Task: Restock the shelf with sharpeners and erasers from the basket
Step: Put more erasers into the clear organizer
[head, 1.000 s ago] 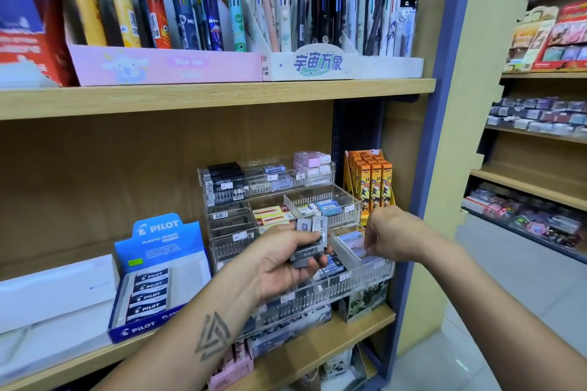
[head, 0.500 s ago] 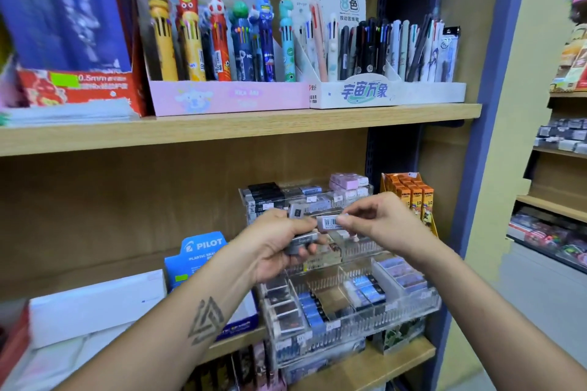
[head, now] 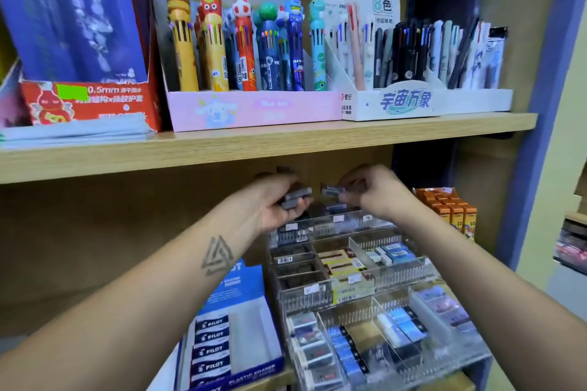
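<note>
I see my left hand (head: 279, 200) raised above the far tier of the clear acrylic organizer (head: 374, 292), fingers curled round a small stack of grey erasers (head: 293, 198). My right hand (head: 373, 192) is level with it, just to the right, pinching a single grey eraser (head: 332, 190) between thumb and fingertips; the two hands are near each other but not touching. The motion blur is heavy here, so I take these pieces to be erasers rather than sharpeners, though I cannot be sure.

Below the hands, the organizer steps down toward me in tiers, its compartments holding black, yellow-and-red and blue-and-white erasers. To its left on the lower shelf sits a blue Pilot eraser box (head: 235, 336). At the far right stand orange packs (head: 451, 209). On the upper shelf (head: 286, 143) are character pens (head: 241, 47) in a pink tray and slim pens in a white display box (head: 413, 101).
</note>
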{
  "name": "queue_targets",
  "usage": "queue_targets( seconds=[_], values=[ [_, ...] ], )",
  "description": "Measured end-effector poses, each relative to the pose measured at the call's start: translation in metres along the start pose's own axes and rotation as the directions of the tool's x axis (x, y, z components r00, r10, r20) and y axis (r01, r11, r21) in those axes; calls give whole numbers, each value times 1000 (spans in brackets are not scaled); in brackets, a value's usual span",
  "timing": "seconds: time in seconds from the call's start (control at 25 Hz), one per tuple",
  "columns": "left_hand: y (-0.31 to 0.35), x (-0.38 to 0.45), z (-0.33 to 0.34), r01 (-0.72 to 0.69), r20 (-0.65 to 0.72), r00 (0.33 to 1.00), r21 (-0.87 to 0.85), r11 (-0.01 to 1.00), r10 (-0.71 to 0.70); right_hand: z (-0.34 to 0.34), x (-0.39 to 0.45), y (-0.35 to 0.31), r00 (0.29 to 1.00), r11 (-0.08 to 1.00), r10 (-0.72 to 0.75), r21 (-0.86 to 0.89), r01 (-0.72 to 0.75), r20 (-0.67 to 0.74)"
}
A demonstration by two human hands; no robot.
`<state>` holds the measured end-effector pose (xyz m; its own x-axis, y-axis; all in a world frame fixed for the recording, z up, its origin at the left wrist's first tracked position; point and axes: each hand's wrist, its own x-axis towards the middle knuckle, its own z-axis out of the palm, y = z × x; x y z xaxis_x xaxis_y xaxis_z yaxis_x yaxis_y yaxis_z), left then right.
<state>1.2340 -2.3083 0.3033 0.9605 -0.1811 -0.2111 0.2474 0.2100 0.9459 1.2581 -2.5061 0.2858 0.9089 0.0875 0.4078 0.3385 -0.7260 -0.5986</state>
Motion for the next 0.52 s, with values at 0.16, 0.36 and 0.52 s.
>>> queue_targets(
  seconds=[0.16,0.36,0.52],
  values=[
    [10,6,-21,-15,-17,1000,-160,987,12,10,30,-6,970,968,38,-251,24,239],
    [2,8,-36,-4,12,1000,-200,980,7,10,36,-24,911,957,9,-268,112,413],
    [-3,3,-36,10,21,1000,-204,979,-6,14,40,-31,900,950,66,-303,76,431]
  ],
)
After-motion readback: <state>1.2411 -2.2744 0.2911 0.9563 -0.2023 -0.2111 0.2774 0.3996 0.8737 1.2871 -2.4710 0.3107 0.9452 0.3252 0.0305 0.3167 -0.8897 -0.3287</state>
